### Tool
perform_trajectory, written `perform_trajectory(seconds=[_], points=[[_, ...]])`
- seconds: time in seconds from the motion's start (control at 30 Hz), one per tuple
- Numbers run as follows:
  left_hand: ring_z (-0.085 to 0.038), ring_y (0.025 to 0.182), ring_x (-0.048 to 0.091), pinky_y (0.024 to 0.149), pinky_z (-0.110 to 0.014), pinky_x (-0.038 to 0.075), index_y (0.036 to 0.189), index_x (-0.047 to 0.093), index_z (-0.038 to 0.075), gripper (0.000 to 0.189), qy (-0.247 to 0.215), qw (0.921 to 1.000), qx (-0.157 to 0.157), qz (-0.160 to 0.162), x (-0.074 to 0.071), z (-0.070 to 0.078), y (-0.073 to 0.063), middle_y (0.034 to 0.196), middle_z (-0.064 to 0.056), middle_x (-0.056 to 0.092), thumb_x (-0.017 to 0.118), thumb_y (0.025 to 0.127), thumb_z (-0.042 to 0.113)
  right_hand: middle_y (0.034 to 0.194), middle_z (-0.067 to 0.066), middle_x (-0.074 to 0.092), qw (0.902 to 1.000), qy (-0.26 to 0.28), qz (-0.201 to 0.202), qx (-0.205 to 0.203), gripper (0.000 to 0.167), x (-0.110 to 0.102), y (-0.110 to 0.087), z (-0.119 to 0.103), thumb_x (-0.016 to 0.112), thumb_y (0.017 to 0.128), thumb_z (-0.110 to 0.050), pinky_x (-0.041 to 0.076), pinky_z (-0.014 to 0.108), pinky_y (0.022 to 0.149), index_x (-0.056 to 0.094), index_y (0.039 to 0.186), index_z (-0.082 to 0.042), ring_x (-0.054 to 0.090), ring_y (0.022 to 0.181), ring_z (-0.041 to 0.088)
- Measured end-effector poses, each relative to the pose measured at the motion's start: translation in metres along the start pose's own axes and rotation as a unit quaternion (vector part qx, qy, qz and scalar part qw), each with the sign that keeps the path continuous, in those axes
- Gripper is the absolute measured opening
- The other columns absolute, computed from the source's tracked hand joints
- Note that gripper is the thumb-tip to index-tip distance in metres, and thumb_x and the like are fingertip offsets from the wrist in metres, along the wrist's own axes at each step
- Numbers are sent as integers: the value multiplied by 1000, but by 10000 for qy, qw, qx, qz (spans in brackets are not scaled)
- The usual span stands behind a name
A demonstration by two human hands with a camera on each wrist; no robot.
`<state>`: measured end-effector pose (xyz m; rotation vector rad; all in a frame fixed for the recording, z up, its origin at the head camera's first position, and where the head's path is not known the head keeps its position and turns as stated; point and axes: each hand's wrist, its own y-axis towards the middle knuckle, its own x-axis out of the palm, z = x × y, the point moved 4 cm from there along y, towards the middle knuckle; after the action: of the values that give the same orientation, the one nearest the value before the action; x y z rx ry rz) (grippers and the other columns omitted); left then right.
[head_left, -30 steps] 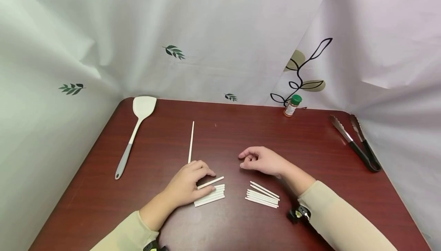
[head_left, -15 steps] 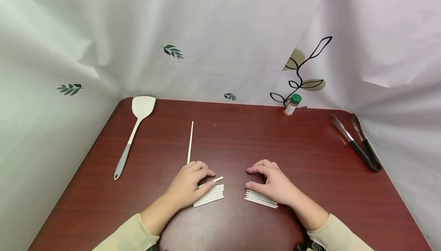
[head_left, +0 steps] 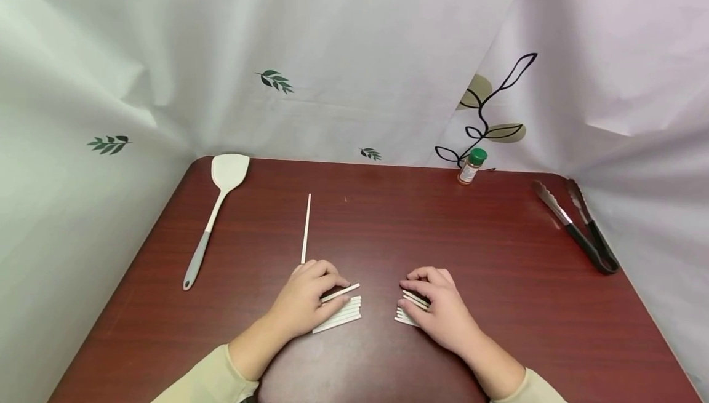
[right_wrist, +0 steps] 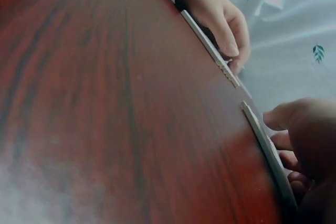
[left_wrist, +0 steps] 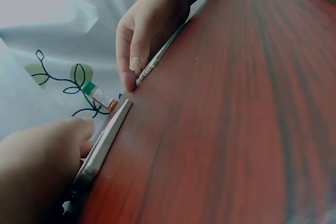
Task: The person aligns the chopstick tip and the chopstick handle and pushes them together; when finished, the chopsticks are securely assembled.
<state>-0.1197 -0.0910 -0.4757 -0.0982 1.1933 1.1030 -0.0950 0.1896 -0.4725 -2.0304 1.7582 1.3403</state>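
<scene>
My left hand rests over a row of short white sticks, its thumb lying across them. One more white stick lies at a slant between thumb and index finger. My right hand covers most of a second row of white sticks, thumb and fingers spread to either side of two upper sticks. In the left wrist view the left row lies flat, seen edge-on. The right wrist view shows the right row beside curved fingers. Whether the fingertips press any stick is hidden.
A long thin white stick points away from the left hand. Farther left lies a white spatula with a grey handle. A green-capped spice bottle stands at the back; black-handled tongs lie right. Curtains border the wooden table.
My right hand has come down toward me from above the table and now lies over the right row of sticks, its fingers less curled. The left hand has barely moved.
</scene>
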Motion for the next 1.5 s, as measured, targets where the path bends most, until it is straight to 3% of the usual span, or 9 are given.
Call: perform_trajectory(seconds=[0.23, 0.53, 0.67, 0.9, 1.2, 1.5], points=[[-9, 85, 56, 79, -39, 48, 99, 84, 23, 18, 165, 9994, 284, 138, -1, 1, -2, 98, 14, 66, 89, 84, 32, 110, -4, 71, 9991, -122, 169, -357, 29, 4, 0, -2, 93, 77, -8, 47, 32, 88, 84, 104, -12, 57, 106, 19], [-6, 83, 57, 78, -36, 46, 91, 85, 22, 11, 30, 9991, 337, 238, 1, 3, 1, 92, 15, 66, 90, 83, 28, 103, -5, 73, 9978, -300, 353, -483, 20, -1, 0, -6, 93, 74, -6, 49, 29, 87, 85, 91, -14, 62, 101, 18], [-6, 82, 57, 78, -35, 46, 90, 85, 23, 12, -6, 9993, 268, 257, 0, 3, 1, 91, 16, 66, 92, 81, 27, 102, -8, 73, 9978, -194, 319, -541, 18, 0, 0, -7, 92, 77, -4, 49, 27, 87, 84, 85, -18, 61, 100, 16], [-5, 81, 57, 77, -35, 44, 88, 85, 24, 14, -185, 9995, 43, 259, 0, 4, 2, 89, 19, 66, 95, 78, 21, 102, -7, 72, 9978, -55, 354, -553, 21, 0, -2, -8, 93, 74, -8, 49, 25, 87, 83, 90, -17, 62, 99, 17], [-6, 84, 59, 80, -36, 45, 88, 81, 26, 14, -106, 9998, -179, 49, 0, 5, 2, 90, 18, 67, 93, 80, 23, 110, -7, 72, 9996, 174, -32, -233, 26, 2, -3, -7, 96, 72, -11, 50, 35, 90, 82, 90, -24, 60, 108, 17], [-6, 86, 59, 82, -36, 43, 88, 78, 27, 14, -161, 9993, -303, -115, 1, 5, 2, 93, 18, 66, 90, 83, 25, 90, -20, 66, 9995, 260, -14, -165, 33, 3, -2, -9, 96, 72, -7, 44, 30, 89, 75, 85, -30, 56, 101, 13]])
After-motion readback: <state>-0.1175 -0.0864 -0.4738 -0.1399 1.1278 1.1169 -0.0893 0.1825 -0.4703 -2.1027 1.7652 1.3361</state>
